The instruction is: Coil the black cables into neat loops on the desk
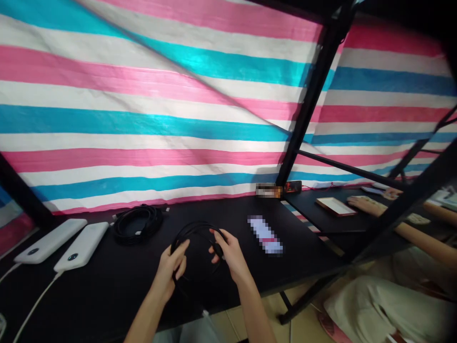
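Observation:
My left hand and my right hand are raised over the black tabletop, both gripping a loop of thin black cable. The loop arches between them, and its lower part drops out of sight behind my fingers. To the left lies a coiled bundle of black cable. Two white power banks sit further left, each with a white cable running toward the table's front edge.
A blurred white and purple object lies right of my hands. Black metal shelf posts stand before a pink, white and blue striped tarp. At the right, a co-worker's hand rests beside a tablet on another black table.

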`<state>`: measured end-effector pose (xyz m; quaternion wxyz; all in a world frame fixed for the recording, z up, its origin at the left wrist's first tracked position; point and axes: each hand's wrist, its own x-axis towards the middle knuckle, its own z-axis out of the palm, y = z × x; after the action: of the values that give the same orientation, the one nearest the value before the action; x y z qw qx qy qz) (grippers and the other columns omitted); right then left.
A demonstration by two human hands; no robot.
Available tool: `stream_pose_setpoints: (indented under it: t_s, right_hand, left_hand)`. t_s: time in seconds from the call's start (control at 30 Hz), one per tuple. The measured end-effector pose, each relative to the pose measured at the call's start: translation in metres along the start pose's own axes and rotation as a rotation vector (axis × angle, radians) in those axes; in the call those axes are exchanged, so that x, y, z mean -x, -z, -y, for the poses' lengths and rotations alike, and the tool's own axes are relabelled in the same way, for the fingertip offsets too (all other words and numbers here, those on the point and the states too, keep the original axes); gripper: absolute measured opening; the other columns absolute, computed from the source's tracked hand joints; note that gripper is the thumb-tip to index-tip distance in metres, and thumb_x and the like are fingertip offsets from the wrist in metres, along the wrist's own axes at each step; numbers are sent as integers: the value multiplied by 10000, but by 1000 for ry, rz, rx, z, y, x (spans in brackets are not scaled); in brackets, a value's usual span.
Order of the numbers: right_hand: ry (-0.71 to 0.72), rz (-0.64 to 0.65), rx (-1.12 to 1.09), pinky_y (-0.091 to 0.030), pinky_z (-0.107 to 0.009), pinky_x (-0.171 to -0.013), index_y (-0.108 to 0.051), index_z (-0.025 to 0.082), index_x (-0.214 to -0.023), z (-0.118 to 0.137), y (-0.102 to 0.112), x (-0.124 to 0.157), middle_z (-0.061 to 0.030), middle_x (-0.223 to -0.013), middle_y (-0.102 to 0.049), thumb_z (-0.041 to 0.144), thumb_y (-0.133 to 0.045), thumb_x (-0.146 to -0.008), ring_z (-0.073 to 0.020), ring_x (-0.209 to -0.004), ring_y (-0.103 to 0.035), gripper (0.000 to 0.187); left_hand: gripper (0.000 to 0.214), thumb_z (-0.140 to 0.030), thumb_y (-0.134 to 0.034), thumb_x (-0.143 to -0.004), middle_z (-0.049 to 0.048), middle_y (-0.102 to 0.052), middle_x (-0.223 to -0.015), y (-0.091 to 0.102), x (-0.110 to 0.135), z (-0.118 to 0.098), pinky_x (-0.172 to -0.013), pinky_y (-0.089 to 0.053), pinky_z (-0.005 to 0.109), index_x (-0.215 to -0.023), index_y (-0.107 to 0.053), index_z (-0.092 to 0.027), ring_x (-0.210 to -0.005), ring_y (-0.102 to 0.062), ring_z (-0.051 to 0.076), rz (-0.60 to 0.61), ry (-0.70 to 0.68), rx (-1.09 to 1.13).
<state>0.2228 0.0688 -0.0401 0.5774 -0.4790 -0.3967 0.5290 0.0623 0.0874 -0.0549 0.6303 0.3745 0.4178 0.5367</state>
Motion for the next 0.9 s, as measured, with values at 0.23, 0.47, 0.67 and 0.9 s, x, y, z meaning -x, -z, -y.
stream_pose_setpoints:
  t_s: [0.23,0.47,0.67,0.9]
  right_hand:
    - [-131,174,-19,-543,-242,-541,-554,174,-1176,4,-8,-81,52,-564,-536,483,-633,-752,-93,-505,-556,530]
    - [266,73,361,-558,-228,-513,-519,229,-1242,-9,-17,-139,-36,-950,-617,429,-663,-703,-178,-837,-602,592]
    - [424,-13,613,-538,-284,-681,-651,190,-1097,-36,-11,-156,-81,-1054,-641,428,-525,-838,-133,-682,-631,374]
    - [366,-21,639,-514,-290,-627,-619,169,-1070,-46,-4,-153,-74,-877,-684,456,-496,-854,-156,-601,-634,380]
  left_hand:
    - [429,-415,-727,-689,-150,-307,-436,15,-73,-6,-295,-107,117,-981,-502,-195,-274,-198,-10,106,-17,142]
    - [371,-303,-703,-736,-144,-256,-423,14,-131,-19,-282,-128,81,-656,-361,-182,-289,-168,-30,76,142,366]
    - [431,-359,-769,-650,-134,-320,-444,29,-148,-3,-304,-143,87,-660,-380,-175,-320,-239,-28,18,137,313]
    - [442,-523,-604,-756,-94,-421,-440,34,-141,15,-359,-352,175,-985,-520,-155,-356,-480,93,-153,-87,-157]
